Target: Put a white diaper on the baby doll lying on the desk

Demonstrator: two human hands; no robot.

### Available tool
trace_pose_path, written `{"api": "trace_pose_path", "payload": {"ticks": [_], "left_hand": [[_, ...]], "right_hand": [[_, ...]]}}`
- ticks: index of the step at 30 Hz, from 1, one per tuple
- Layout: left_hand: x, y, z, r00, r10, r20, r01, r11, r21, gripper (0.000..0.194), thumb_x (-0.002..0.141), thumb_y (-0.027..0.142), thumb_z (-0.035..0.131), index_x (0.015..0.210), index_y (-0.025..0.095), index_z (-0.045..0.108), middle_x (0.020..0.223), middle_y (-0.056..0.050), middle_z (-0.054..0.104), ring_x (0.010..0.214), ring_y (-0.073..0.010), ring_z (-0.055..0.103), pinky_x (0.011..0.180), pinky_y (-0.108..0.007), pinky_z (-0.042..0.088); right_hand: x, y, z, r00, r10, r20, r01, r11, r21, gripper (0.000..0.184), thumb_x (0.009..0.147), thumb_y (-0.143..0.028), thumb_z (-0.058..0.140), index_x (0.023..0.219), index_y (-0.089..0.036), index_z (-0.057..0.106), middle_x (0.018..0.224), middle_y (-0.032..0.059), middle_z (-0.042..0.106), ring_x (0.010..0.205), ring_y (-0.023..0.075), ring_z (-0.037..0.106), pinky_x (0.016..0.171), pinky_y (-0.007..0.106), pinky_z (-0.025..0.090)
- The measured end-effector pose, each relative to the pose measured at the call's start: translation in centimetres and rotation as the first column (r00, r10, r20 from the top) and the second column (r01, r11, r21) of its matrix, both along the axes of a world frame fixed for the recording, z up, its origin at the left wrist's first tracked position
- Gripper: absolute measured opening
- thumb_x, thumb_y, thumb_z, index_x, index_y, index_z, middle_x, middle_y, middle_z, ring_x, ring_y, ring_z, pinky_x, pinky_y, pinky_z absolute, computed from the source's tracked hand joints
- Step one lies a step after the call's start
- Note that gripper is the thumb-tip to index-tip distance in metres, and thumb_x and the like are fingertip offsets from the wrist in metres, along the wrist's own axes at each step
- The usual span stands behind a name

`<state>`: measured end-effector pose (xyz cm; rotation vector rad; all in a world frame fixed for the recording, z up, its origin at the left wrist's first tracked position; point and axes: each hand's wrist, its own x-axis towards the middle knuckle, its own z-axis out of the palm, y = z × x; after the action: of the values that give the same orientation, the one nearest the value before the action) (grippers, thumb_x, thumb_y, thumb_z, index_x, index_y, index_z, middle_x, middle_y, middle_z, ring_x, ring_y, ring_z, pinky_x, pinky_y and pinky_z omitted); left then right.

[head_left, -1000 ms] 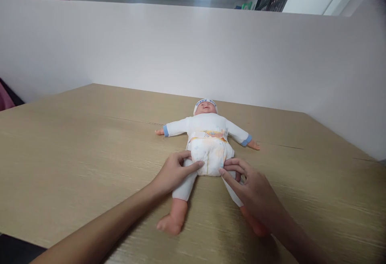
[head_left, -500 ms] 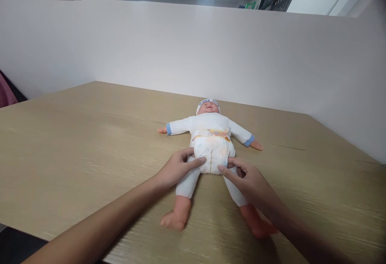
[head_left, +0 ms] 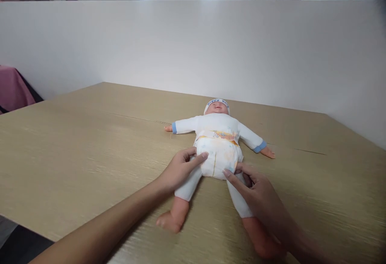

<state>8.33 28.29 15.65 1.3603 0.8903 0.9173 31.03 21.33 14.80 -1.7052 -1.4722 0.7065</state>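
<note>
A baby doll (head_left: pixel 215 123) in a white suit with blue cuffs lies on its back, arms spread, head toward the far side. Around its hips sits a white diaper (head_left: pixel 218 157) with an orange-patterned waistband. My left hand (head_left: pixel 183 167) pinches the diaper's leg edge on the left side, thumb on the front. On the opposite leg edge, my right hand (head_left: pixel 255 185) has the diaper between thumb and fingers. Some of my fingertips are hidden behind the diaper and the doll's legs.
The doll rests on a wood-grain table (head_left: pixel 105 155). A white partition (head_left: pixel 165 46) rises along the table's far edge. Pink cloth (head_left: pixel 15 89) shows beyond the left edge.
The view has shifted, so the doll and both hands appear slightly farther right. Both hands stay at the diaper's leg edges, the right one slightly lower in view.
</note>
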Motion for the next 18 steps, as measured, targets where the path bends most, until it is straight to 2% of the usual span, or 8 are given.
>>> {"api": "trace_pose_path", "payload": {"ticks": [5, 8, 10, 14, 18], "left_hand": [[0.0, 0.1, -0.1, 0.999, -0.023, 0.039, 0.025, 0.998, -0.065, 0.044, 0.089, 0.063, 0.081, 0.098, 0.020, 0.079, 0.102, -0.009, 0.079, 0.096, -0.0267, 0.070, 0.085, -0.039, 0.055], [0.1, 0.2, -0.5, 0.998, 0.034, 0.048, -0.030, 0.996, -0.088, 0.046, 0.084, 0.062, 0.086, 0.092, 0.018, 0.078, 0.092, -0.007, 0.076, 0.084, -0.0219, 0.067, 0.074, -0.033, 0.051], [0.2, 0.3, -0.7, 0.995, 0.090, 0.038, -0.086, 0.992, -0.098, 0.047, 0.080, 0.061, 0.089, 0.087, 0.017, 0.075, 0.084, -0.005, 0.073, 0.076, -0.0182, 0.062, 0.066, -0.029, 0.046], [0.3, 0.4, -1.0, 0.990, 0.137, 0.023, -0.134, 0.986, -0.097, 0.050, 0.075, 0.062, 0.092, 0.084, 0.017, 0.073, 0.081, -0.004, 0.072, 0.073, -0.0172, 0.062, 0.063, -0.028, 0.045], [0.2, 0.4, -1.0, 0.990, 0.140, 0.000, -0.139, 0.987, -0.084, 0.050, 0.077, 0.064, 0.091, 0.087, 0.017, 0.075, 0.083, -0.006, 0.075, 0.074, -0.0197, 0.067, 0.065, -0.030, 0.049]], "right_hand": [[0.6, 0.1, -0.1, 1.000, 0.019, 0.004, -0.019, 1.000, 0.004, 0.046, 0.090, -0.068, 0.071, 0.096, -0.023, 0.079, 0.083, 0.0024, 0.067, 0.075, 0.0202, 0.055, 0.068, 0.031, 0.045], [0.9, 0.2, -0.1, 0.998, 0.050, -0.031, -0.051, 0.998, -0.031, 0.044, 0.091, -0.066, 0.071, 0.094, -0.023, 0.078, 0.073, -0.0008, 0.057, 0.067, 0.0173, 0.048, 0.060, 0.029, 0.040], [0.9, 0.0, 0.0, 0.998, 0.046, -0.052, -0.047, 0.999, -0.025, 0.044, 0.091, -0.065, 0.070, 0.095, -0.022, 0.078, 0.072, -0.0009, 0.056, 0.067, 0.0170, 0.047, 0.059, 0.029, 0.039], [0.5, -0.4, 0.3, 0.999, -0.010, -0.045, 0.012, 0.999, 0.039, 0.047, 0.090, -0.067, 0.071, 0.100, -0.022, 0.080, 0.081, 0.0033, 0.064, 0.072, 0.0199, 0.051, 0.063, 0.031, 0.041], [0.4, -0.4, -0.1, 0.999, -0.027, -0.037, 0.033, 0.985, 0.169, 0.041, 0.090, -0.065, 0.073, 0.093, -0.024, 0.079, 0.106, 0.0074, 0.068, 0.086, 0.0218, 0.054, 0.079, 0.035, 0.047]]}}
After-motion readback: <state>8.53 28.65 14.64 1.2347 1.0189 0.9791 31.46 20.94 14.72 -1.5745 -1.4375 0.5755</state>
